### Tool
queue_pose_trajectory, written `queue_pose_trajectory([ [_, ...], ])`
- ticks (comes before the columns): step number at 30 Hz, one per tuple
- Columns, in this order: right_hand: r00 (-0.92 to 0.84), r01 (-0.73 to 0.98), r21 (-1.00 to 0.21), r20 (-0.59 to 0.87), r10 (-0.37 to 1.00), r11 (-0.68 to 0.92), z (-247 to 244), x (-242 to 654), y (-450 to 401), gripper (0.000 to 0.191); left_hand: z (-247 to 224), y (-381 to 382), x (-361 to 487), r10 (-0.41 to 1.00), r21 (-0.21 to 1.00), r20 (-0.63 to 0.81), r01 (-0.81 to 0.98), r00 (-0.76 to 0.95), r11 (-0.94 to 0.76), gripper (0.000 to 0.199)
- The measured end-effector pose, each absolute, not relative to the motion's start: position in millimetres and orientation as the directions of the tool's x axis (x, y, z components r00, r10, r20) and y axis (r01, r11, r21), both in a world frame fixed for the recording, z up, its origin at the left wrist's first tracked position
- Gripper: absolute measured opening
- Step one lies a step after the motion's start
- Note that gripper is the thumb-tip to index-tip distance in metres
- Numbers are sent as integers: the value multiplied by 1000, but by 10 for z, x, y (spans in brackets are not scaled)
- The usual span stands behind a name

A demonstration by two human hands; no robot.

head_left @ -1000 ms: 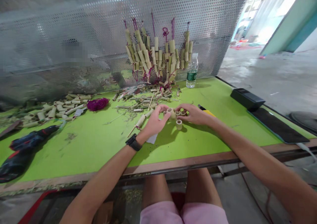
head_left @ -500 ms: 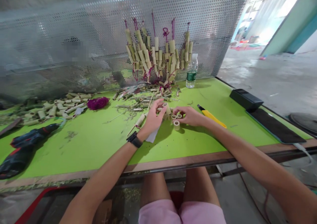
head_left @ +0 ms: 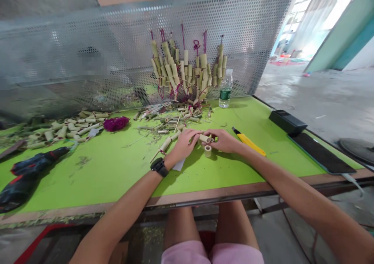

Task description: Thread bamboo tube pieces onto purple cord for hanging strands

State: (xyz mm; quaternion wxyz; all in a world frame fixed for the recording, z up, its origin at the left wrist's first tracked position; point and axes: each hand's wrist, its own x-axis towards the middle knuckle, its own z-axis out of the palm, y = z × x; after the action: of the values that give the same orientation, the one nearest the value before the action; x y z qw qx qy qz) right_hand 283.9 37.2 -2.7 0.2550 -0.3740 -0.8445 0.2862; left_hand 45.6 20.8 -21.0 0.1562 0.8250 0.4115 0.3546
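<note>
Pinches a pale, hollow bamboo tube (head_left: 203, 138) over the flat, lime-green tabletop (head_left: 117, 170) with nearly closed fingers of the bare left hand (head_left: 184, 144). Curves the bare right hand (head_left: 221, 140) half-closed just beside the tube, near a short, cream bamboo ring (head_left: 207, 151); cannot tell whether gripping anything.

Two hands (head_left: 182, 144), one bottle (head_left: 224, 94), one drill (head_left: 37, 163), one cutter (head_left: 251, 144).

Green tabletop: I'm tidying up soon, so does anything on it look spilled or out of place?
Yes: plant shavings litter its front-left edge, and crumbs lie scattered beside the cordless drill, looking unswept. The bamboo tube between the left hand and right hand shows no obvious damage.
</note>
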Motion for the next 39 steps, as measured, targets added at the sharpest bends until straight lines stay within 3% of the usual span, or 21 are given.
queue_pose_trajectory([
  [6,-530,480,-643,328,782,596,-79,2840,407,43,-253,199,422,755,455,446,604,481,-654,39],
  [16,-415,359,-747,409,813,559,-8,2785,325,25,-318,246,418,773,397,408,668,485,-629,24],
  [20,-395,445,-647,479,784,619,18,2777,293,24,-319,238,421,786,406,398,677,473,-613,25],
  [24,-506,510,-512,471,723,691,6,2812,319,19,-277,197,390,777,403,429,672,461,-621,44],
  [30,-436,499,-584,469,768,640,30,2809,331,21,-234,175,342,836,449,438,725,330,-522,49],
  [35,-525,490,-557,425,737,670,15,2747,314,21,-300,233,342,841,565,330,624,429,-540,42],
  [39,-463,517,-557,457,759,650,-12,2764,318,22,-318,238,372,823,629,327,543,465,-557,30],
])
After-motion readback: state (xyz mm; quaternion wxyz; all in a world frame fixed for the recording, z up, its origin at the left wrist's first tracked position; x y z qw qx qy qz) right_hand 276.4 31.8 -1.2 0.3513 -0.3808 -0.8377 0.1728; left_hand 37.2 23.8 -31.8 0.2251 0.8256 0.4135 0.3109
